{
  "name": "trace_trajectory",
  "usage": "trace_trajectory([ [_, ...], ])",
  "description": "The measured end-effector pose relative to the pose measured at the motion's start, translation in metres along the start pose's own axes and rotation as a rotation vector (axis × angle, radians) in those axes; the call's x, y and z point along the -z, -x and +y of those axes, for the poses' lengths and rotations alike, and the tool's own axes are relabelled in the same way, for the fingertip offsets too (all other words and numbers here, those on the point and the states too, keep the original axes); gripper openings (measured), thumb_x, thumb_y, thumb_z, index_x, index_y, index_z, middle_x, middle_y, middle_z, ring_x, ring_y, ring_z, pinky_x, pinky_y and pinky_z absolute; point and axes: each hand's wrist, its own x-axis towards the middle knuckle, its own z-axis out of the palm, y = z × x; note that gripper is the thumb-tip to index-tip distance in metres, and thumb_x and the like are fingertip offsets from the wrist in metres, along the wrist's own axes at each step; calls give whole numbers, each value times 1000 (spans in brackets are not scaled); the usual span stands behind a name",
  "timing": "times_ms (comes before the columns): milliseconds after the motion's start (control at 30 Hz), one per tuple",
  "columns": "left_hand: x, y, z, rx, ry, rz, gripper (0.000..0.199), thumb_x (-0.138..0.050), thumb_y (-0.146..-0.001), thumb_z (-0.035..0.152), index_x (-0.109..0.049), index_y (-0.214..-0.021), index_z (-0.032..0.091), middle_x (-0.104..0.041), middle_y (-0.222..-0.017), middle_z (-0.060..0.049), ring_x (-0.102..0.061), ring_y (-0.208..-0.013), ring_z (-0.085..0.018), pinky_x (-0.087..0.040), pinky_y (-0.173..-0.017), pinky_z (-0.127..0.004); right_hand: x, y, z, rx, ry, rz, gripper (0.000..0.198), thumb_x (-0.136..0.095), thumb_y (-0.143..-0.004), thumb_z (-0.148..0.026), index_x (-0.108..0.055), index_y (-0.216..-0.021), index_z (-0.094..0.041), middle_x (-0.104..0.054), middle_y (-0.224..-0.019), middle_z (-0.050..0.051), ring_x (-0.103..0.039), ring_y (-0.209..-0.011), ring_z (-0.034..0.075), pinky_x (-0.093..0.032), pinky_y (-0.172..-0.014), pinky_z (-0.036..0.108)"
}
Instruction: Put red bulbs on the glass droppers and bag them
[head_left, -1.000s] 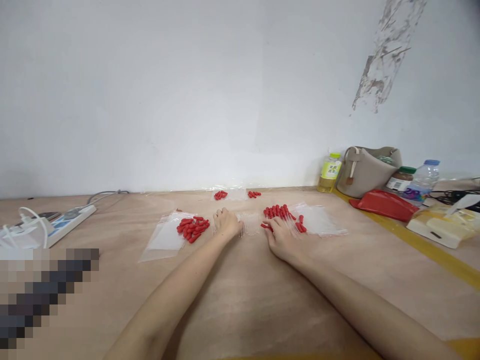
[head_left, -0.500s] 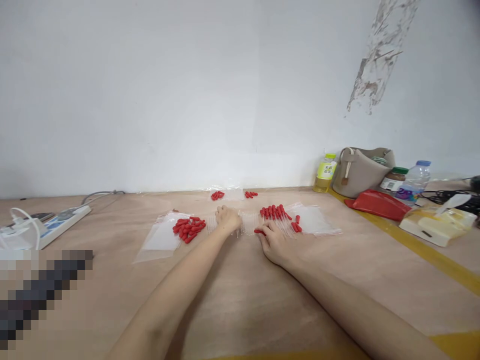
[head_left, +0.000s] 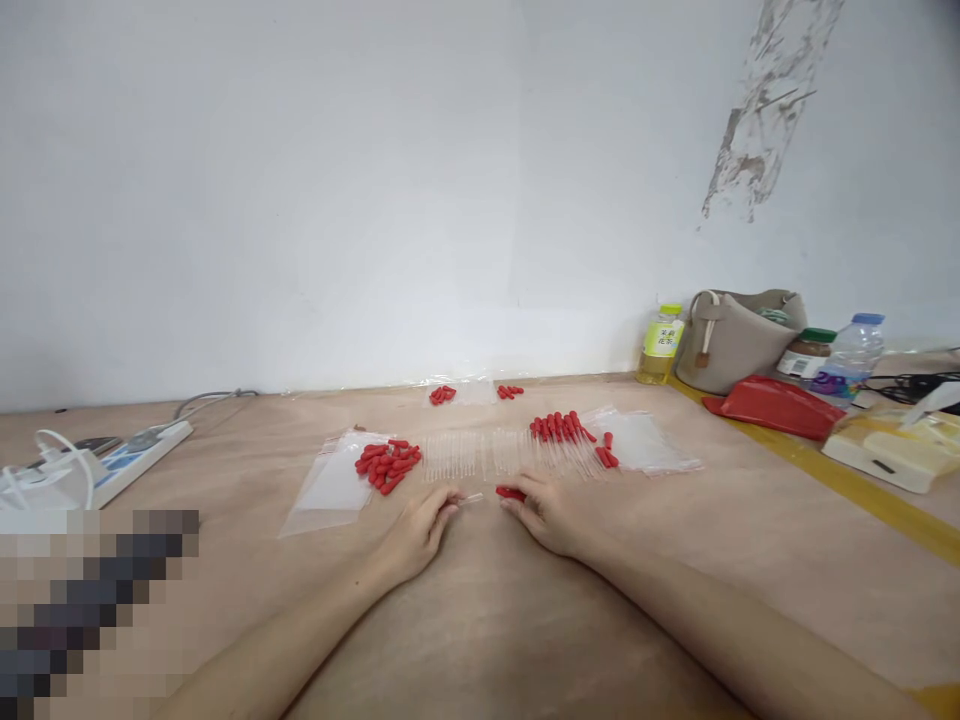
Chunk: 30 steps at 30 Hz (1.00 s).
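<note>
Low over the table, my left hand (head_left: 424,525) pinches a clear glass dropper tube (head_left: 471,498), its end pointing right. Facing it, my right hand (head_left: 551,512) is closed on a red rubber dropper bulb (head_left: 510,493). A small gap separates tube and bulb. Beyond my hands lies a row of bare glass tubes (head_left: 450,455). Droppers with red bulbs fitted (head_left: 559,427) lie at the row's right end. A pile of loose red bulbs (head_left: 388,465) sits left of the row, and several more bulbs (head_left: 608,456) lie on the right.
Clear plastic bags (head_left: 326,490) lie at left and right of the row. Small groups of red bulbs (head_left: 442,395) rest near the wall. A power strip (head_left: 142,460) is at far left. At right stand a tea bottle (head_left: 660,345), a grey bag (head_left: 739,345) and a tissue pack (head_left: 892,450).
My left hand has come back from the row toward me, now with a glass tube in its fingers. The right hand, still with its bulb, has shifted slightly nearer.
</note>
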Motion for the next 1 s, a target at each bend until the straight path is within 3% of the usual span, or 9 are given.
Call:
trace_trajectory([
  [200, -4, -1, 6, -34, 34, -24, 19, -34, -88, 20, -51, -96, 19, -58, -87, -3, -54, -81, -15, -42, -72, -26, -5, 2, 1, 68, -40, -33, 20, -46, -81, -21, -59, -97, -21, -58, -87, 4, -54, -80, 13, -44, -72, 27],
  [500, -7, 0, 2, -39, 92, -10, 16, -37, -88, 22, -52, -84, 18, -59, -82, -3, -56, -77, -14, -43, -69, -25, -3, 2, -2, 47, -77, -46, 18, -48, -81, -24, -61, -92, -20, -62, -83, 3, -55, -76, 12, -44, -70, 26],
  [1000, -6, 1, 5, -164, -19, -67, 26, -31, -89, 20, -57, -85, 17, -56, -69, -4, -52, -64, -13, -41, -61, -23, -12, 8, 7, 109, -99, -52, 18, -44, -83, -28, -59, -85, -19, -60, -75, 3, -54, -73, 12, -42, -66, 25],
])
